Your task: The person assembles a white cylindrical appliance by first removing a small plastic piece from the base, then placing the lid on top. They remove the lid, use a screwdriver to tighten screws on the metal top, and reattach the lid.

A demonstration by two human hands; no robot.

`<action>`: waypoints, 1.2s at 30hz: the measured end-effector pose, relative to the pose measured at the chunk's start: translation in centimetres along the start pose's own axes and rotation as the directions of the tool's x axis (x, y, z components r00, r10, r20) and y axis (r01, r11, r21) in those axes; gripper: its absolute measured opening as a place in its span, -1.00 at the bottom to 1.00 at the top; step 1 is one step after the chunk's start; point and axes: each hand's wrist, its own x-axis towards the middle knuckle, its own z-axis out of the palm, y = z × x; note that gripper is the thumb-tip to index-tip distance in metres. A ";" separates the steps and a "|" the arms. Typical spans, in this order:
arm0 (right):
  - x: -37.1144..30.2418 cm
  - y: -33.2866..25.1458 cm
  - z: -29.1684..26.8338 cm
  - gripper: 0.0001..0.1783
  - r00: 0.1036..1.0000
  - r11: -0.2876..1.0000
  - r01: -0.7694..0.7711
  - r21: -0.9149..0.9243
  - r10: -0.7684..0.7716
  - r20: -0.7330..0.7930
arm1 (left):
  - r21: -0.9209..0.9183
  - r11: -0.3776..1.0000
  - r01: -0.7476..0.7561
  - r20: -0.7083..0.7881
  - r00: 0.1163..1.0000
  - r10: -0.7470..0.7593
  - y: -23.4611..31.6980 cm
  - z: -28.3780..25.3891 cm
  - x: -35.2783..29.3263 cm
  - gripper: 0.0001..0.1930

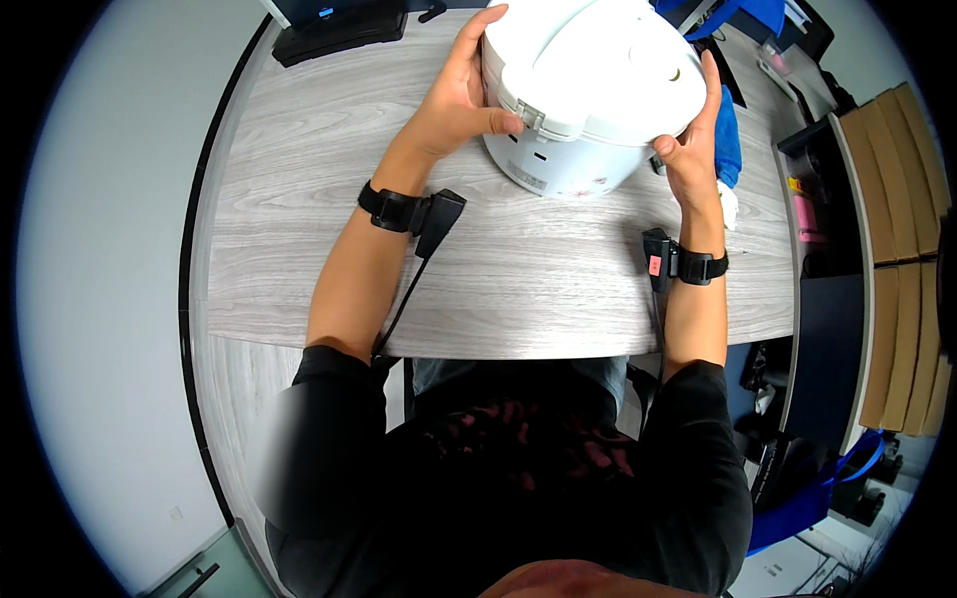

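A white rice cooker [598, 100] with a rounded lid stands at the far side of the desk, its top cut off by the upper edge of the view. The lid looks closed. My left hand [461, 105] grips its left side, thumb by the latch on the rim and fingers along the wall. On the opposite side my right hand [693, 154] clasps the wall, its thumb near the lower rim. Whether the base rests fully on the desk or is slightly tilted, I cannot tell.
Wood-grain desk [538, 289] surface spreads around the cooker. Left of it lies a black case [339, 38]; a blue cloth [729, 140] is just beyond my right hand. Black devices with cables are strapped to both wrists. Cardboard boxes [892, 169] stack on a shelf at right.
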 end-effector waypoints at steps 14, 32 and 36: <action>0.1 -1.0 -0.1 0.59 0.998 0.998 -0.058 0.007 0.058 0.025 | 0.091 0.994 0.067 -0.016 0.998 -0.066 1.2 0.5 -0.1 0.30; -0.2 -0.6 -0.1 0.64 0.997 0.998 0.046 -0.048 -0.042 0.071 | 0.197 0.980 -0.006 0.022 1.000 0.001 2.3 1.4 0.1 0.05; -0.2 -0.5 -0.4 0.52 0.996 0.998 0.064 -0.008 -0.064 0.068 | 0.271 0.962 0.011 0.066 0.997 -0.030 2.6 0.6 0.4 0.07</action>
